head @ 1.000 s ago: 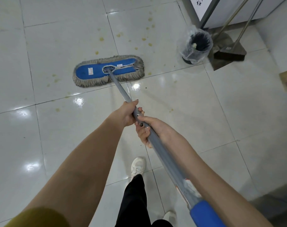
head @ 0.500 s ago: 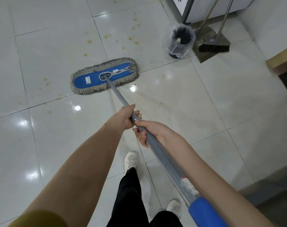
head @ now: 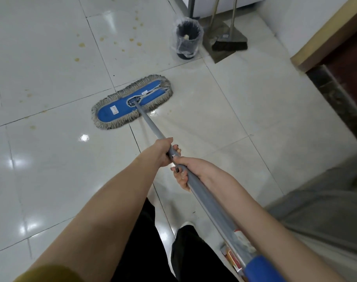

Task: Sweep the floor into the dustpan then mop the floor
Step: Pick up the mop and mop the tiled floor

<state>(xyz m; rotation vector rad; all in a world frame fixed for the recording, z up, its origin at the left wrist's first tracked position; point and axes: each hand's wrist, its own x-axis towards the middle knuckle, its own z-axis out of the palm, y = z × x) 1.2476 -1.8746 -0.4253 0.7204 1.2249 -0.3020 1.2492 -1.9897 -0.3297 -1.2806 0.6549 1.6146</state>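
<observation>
Sleeve [head: 49, 274]: a mustard-yellow cuff is seen at the lower left edge, on the left arm.
Floor [head: 41, 180]: glossy white tiles are shown, with ceiling lights reflected in them.
Stains [head: 81, 45]: yellowish spots are scattered over the upper-left tiles.
Mop head [head: 114, 111]: a flat blue pad fringed in grey is laid on the floor across a tile joint, at a slant, with its right end farther from the person.
Mop handle [head: 151, 127]: a grey pole is run from the middle of the pad down to the lower right, where a blue grip [head: 261, 269] is cut off by the frame edge.
Left hand [head: 160, 152]: the pole is gripped from the left, ahead of the other hand; the fingers [head: 176, 148] are curled round it, dark nails showing.
Right hand [head: 196, 169]: the pole is gripped just behind, touching the left hand — its fingers [head: 180, 177] are wrapped under the pole.
Shoe [head: 186, 223]: a white toe is seen below the hands, under black trousers.
Bin [head: 186, 40]: a small black bin lined with a clear bag is stood beyond the pad's right end, apart from it.
Dustpan [head: 216, 47]: it is stood just right of the bin, by the wall.
Broom [head: 231, 43]: dark bristles are rested in the dustpan.
Mat [head: 326, 210]: a grey mat is laid at the lower right.
</observation>
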